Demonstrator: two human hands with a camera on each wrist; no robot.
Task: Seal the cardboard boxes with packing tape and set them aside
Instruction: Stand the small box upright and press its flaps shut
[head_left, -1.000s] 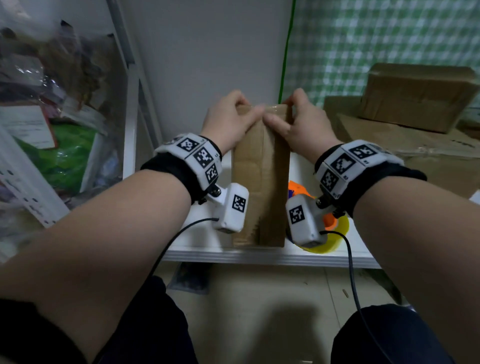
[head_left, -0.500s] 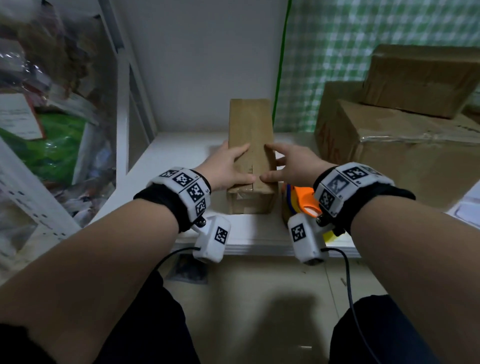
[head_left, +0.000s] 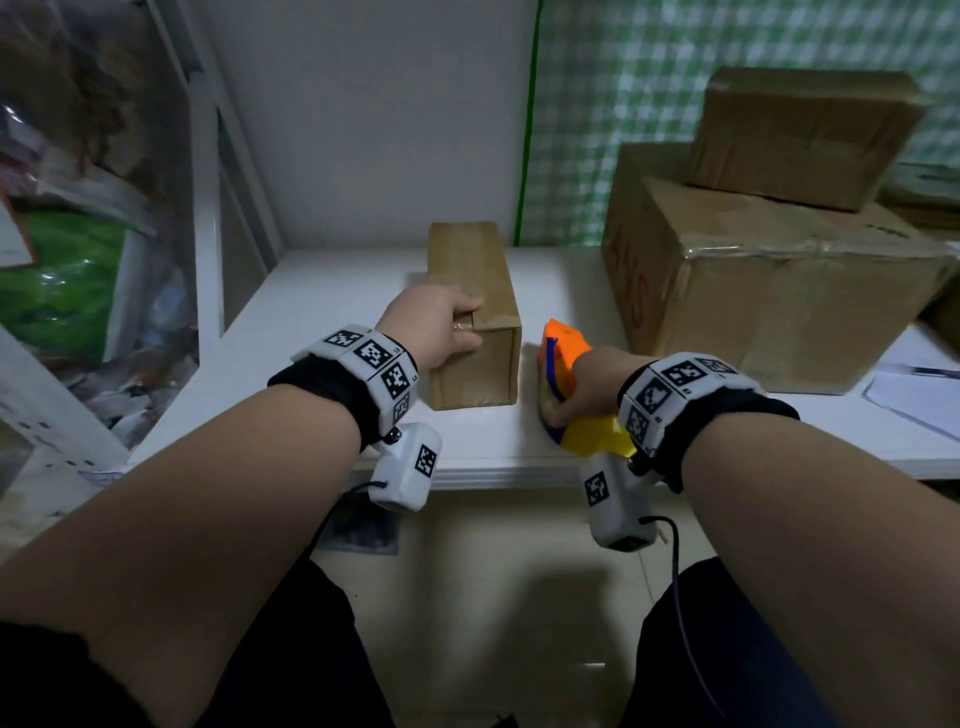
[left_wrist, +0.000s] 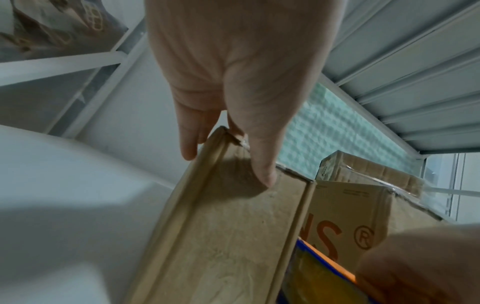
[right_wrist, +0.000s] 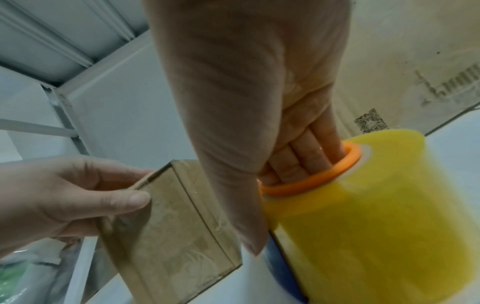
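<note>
Left fingers: the left hand (head_left: 439, 325) grips the near end of the long narrow brown cardboard box (head_left: 475, 291), thumb (right_wrist: 122, 200) pressed on the end face, fingers curled over the top edge.
Right fingers: the right hand (head_left: 587, 387) has its fingers (right_wrist: 298, 162) pushed into the orange core of the yellow roll of packing tape on its orange-and-blue dispenser (head_left: 563, 364), closed around it.
Box position: centre of the head view, lying lengthwise on the white counter (head_left: 332, 291), just left of the dispenser.
Tape position: lower centre-right of the head view, near the counter's front edge.
Step in hand: probably bringing the tape to the box's near end.
Doing it well: keep the left hand pinning the flaps flat; start the tape on the end face, centred over the seam, then draw it along the top under steady tension and press it down.
Surroundings: two larger stacked brown cardboard boxes (head_left: 779, 270) at the right of the frame, likely the set-aside place.
</note>
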